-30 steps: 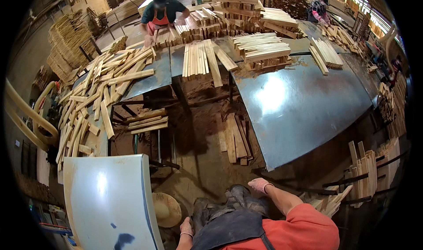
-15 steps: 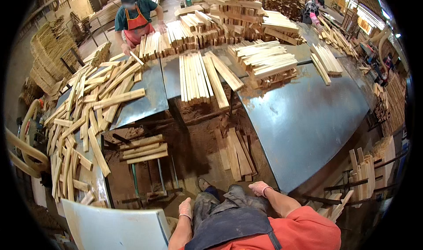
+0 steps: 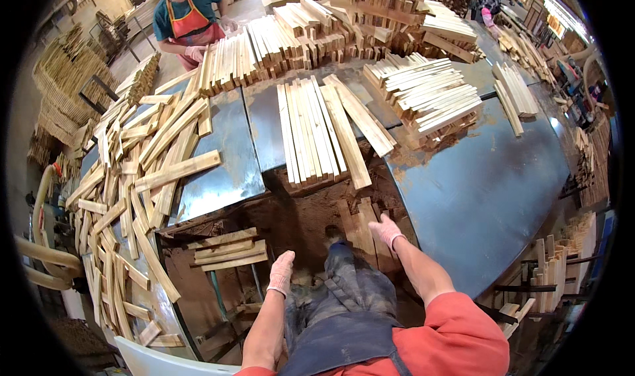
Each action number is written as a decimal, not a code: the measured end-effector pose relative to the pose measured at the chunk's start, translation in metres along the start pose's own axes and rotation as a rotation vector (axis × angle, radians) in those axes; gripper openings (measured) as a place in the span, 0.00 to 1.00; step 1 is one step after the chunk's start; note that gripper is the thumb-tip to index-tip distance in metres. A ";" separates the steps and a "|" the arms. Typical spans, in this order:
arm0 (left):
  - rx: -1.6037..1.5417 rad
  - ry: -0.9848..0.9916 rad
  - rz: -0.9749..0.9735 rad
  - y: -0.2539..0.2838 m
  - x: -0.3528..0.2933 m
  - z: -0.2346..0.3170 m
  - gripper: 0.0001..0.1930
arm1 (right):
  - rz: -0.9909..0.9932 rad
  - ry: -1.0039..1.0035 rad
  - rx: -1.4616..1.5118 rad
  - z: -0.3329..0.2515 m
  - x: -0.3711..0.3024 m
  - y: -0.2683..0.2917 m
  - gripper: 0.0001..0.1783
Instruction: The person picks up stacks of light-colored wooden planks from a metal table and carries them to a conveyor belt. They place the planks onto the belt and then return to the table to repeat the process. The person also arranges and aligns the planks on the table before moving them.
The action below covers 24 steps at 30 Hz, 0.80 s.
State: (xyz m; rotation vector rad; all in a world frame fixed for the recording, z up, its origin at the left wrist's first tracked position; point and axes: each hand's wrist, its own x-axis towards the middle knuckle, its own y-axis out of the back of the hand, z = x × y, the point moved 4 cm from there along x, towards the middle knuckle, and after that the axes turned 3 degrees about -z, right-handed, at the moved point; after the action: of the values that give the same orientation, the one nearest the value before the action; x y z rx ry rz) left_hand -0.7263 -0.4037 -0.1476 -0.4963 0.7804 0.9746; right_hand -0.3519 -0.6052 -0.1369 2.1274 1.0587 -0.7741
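My left hand (image 3: 282, 272), in a pale pink glove, hangs above the gap between the tables with its fingers curled in; I see nothing in it. Close by it, a few short boards (image 3: 231, 250) rest on a low metal stand. My right hand (image 3: 385, 232), gloved the same way, reaches forward beside the right table's edge. Its fingers look slightly apart and hold nothing. Beyond both hands, a row of light wooden slats (image 3: 311, 131) lies side by side on the table, with two looser slats (image 3: 348, 138) angled at its right. More boards (image 3: 360, 227) stand low near my right hand.
A jumbled heap of slats (image 3: 126, 210) covers the left table. A stacked pile (image 3: 430, 94) sits on the right, behind the bluish metal tabletop (image 3: 489, 190). Across the table, a person in a red apron (image 3: 192, 25) stands by a long slat row (image 3: 231, 58).
Both my hands have moved forward and up from beside my thighs, and I have come nearer the table. The co-worker's hands have drawn together in front of the apron.
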 end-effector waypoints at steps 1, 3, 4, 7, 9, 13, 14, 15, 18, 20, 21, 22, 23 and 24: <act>-0.002 -0.029 -0.009 0.000 0.007 0.023 0.33 | 0.010 -0.016 0.077 -0.027 0.006 0.002 0.57; 0.045 -0.057 -0.024 -0.009 0.033 0.066 0.36 | 0.097 -0.035 0.170 -0.051 0.043 0.010 0.58; 0.098 -0.080 -0.023 -0.009 0.052 0.084 0.39 | 0.155 -0.030 0.179 -0.061 0.070 0.016 0.59; 0.109 -0.172 0.005 -0.039 0.092 0.144 0.43 | 0.017 -0.052 0.587 -0.090 0.118 0.010 0.47; 0.128 -0.145 -0.007 -0.061 0.134 0.179 0.45 | -0.103 -0.034 0.657 -0.073 0.167 0.005 0.31; 0.113 -0.237 -0.068 -0.118 0.171 0.233 0.47 | 0.197 0.315 -0.168 -0.167 0.121 0.020 0.25; 0.119 -0.242 -0.074 -0.137 0.175 0.243 0.47 | 0.121 0.302 -0.227 -0.178 0.120 0.024 0.25; 0.120 -0.246 -0.074 -0.153 0.175 0.248 0.47 | -0.044 0.352 -0.302 -0.174 0.130 0.024 0.26; 0.157 -0.161 -0.112 -0.179 0.169 0.262 0.46 | 0.066 0.491 -0.552 -0.226 0.136 0.068 0.29; 0.119 -0.140 -0.122 -0.182 0.172 0.265 0.46 | 0.399 0.525 -0.693 -0.261 0.172 0.111 0.36; 0.097 -0.161 -0.119 -0.181 0.176 0.262 0.46 | 0.593 0.537 -0.733 -0.272 0.192 0.130 0.42; 0.079 -0.185 -0.124 -0.181 0.179 0.261 0.46 | 0.540 0.399 -0.725 -0.271 0.215 0.138 0.46; 0.085 -0.180 -0.109 -0.181 0.180 0.262 0.46 | 0.485 0.263 -0.716 -0.270 0.234 0.141 0.50; 0.091 -0.175 -0.095 -0.182 0.180 0.262 0.46 | 0.430 0.127 -0.705 -0.265 0.246 0.140 0.55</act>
State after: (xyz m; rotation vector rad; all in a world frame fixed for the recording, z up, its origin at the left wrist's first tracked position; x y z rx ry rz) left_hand -0.4136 -0.2154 -0.1154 -0.3604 0.6350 0.8777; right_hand -0.0521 -0.3605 -0.1118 1.6963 0.7384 -0.0351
